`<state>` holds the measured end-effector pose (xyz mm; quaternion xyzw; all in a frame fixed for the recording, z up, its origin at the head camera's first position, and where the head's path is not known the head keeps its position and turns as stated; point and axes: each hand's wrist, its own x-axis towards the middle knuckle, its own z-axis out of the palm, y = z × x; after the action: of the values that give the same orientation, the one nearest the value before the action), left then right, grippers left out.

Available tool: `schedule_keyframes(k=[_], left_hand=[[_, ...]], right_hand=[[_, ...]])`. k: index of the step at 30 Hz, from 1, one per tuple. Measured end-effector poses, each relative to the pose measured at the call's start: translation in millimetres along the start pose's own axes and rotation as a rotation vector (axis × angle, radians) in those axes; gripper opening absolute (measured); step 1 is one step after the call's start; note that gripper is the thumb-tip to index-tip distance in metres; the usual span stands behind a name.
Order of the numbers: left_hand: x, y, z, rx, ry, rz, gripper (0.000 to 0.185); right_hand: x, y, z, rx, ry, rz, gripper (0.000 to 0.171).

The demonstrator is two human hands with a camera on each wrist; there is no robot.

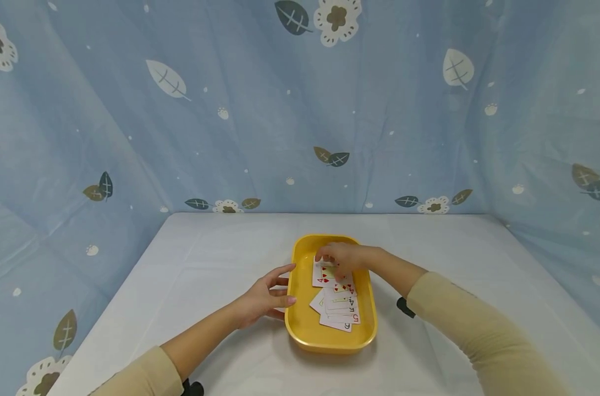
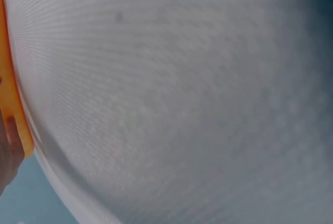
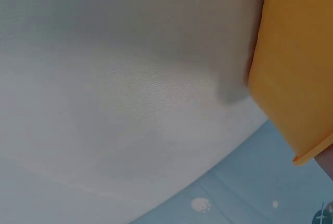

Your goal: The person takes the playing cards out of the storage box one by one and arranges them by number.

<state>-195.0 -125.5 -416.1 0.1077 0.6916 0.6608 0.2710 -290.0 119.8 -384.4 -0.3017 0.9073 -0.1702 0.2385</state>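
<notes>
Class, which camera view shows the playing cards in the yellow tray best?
The head view: the fanned playing cards lie face up in the oval yellow plastic tray. Both wrist views show only the tray's outer wall and white tablecloth, no cards.

"A", "5", "6" on the playing cards (image 1: 338, 301)

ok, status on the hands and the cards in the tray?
Left hand open, resting against yellow tray outer wall. Right hand over tray, fingertips on farthest of the playing cards; grip unclear. Cards fanned face up. Nothing in the way.
</notes>
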Motion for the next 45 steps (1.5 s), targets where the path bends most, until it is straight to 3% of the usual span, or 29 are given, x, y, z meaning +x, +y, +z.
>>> schedule_keyframes(k=[14, 21, 26, 35, 45], left_hand=[[1.2, -6.4, -2.7, 0.004, 0.008, -0.006, 0.076], [0.5, -9.4, -3.1, 0.004, 0.003, -0.004, 0.076], [0.6, -8.7, -3.7, 0.001, 0.002, 0.002, 0.077], [0.7, -8.3, -4.8, -0.004, 0.000, 0.006, 0.077], [0.2, -1.6, -1.1, 0.021, 0.000, 0.005, 0.076]], right_hand=[[6.5, -2.5, 2.7, -0.130, -0.090, 0.080, 0.062], [8.5, -2.0, 6.6, -0.097, -0.114, 0.125, 0.067], [6.6, -2.0, 6.0, -0.080, -0.102, 0.110, 0.069], [0.7, -4.0, 3.5, -0.059, -0.092, 0.089, 0.048], [-3.6, 6.5, -2.6, 0.087, 0.012, 0.014, 0.030]])
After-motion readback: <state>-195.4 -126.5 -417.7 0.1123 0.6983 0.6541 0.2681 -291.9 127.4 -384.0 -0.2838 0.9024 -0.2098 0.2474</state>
